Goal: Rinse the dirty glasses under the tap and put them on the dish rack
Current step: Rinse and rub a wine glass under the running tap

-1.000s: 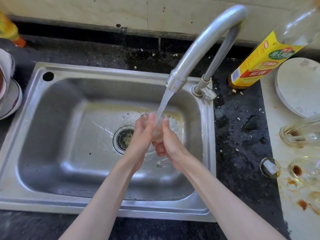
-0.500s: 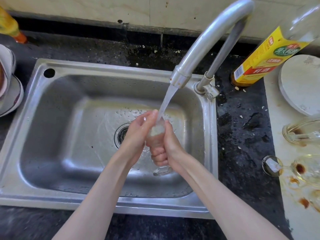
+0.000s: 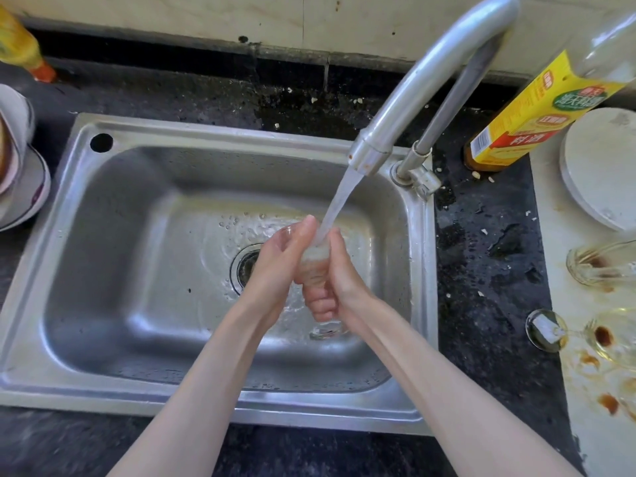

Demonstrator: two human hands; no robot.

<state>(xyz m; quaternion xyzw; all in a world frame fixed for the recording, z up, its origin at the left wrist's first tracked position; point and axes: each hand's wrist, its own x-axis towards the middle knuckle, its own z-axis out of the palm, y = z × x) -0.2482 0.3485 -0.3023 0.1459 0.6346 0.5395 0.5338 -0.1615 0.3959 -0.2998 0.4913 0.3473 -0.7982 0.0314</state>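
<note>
both hands point(image 3: 275, 266) point(image 3: 339, 287) grip a stemmed glass point(image 3: 314, 259) under the tap point(image 3: 406, 108) (bottle label point(image 3: 537, 108) unreadable).

1. I see a black speckled stone bench point(image 3: 481, 270), wet and scattered with pale crumbs.
2. Set into it is a stainless steel sink point(image 3: 103, 270) with a round drain point(image 3: 246, 266) in its floor.
3. Behind the bench runs a pale marbled wall point(image 3: 206, 15), with a dark grimy strip point(image 3: 172, 67) where the two meet.
4. On my right the bench gives way to a cream surface point(image 3: 592, 425) marked with brown stains; I think it is a board or a lighter countertop.
5. Light is bright and even, glinting on the steel.
</note>
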